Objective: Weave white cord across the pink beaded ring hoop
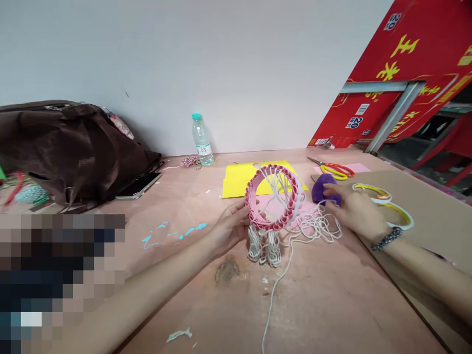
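My left hand (230,227) grips the near left edge of a pink ring (272,197) and holds it tilted up off the table. White cord is netted across the ring and hangs in loops (263,247) below it. My right hand (354,211) rests to the right of the ring, fingers curled on a purple lump (323,189). It touches the loose pile of white cord (316,227). One strand of cord trails toward the table's front edge.
A yellow sheet (239,181) lies behind the ring, with scissors (334,169) and tape rolls (383,197) to the right. A water bottle (202,140) stands by the wall. A brown bag (70,147) and a phone (139,185) sit at the left.
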Available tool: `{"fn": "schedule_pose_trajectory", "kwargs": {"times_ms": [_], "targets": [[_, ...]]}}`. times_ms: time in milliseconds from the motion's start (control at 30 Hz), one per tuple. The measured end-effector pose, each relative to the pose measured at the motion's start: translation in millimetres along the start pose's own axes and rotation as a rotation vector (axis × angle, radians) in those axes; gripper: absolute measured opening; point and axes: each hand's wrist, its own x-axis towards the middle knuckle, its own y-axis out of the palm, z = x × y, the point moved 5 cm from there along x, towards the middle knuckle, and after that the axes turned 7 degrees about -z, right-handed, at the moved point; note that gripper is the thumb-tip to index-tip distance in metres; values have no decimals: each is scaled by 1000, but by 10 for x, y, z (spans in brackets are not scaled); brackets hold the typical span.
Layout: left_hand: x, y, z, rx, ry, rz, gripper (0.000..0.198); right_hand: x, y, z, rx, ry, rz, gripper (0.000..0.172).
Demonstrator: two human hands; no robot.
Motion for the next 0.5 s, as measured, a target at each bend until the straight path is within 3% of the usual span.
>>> {"fn": "schedule_pose_trajectory", "kwargs": {"times_ms": [33, 133, 200, 233, 300, 367, 500], "targets": [[-4, 4, 2, 11, -10, 4, 44, -73, 36, 108, 104, 15, 87, 47], [-16, 10, 5, 36, -21, 19, 44, -459, 202, 662, 658, 65, 602, 63], [-22, 6, 7, 38, -15, 23, 41, -681, 227, 965, 893, 83, 867, 49], [-23, 2, 8, 38, -12, 23, 39, -725, 223, 1022, 952, 99, 926, 38], [-19, -5, 13, 38, -11, 21, 39, -640, 204, 912, 989, 159, 867, 32], [-8, -13, 16, 24, -5, 11, 40, -405, 179, 571, 908, 224, 672, 35], [24, -33, 2, -46, 39, -13, 36, 22, 64, -134, 311, 244, 262, 35]]}}
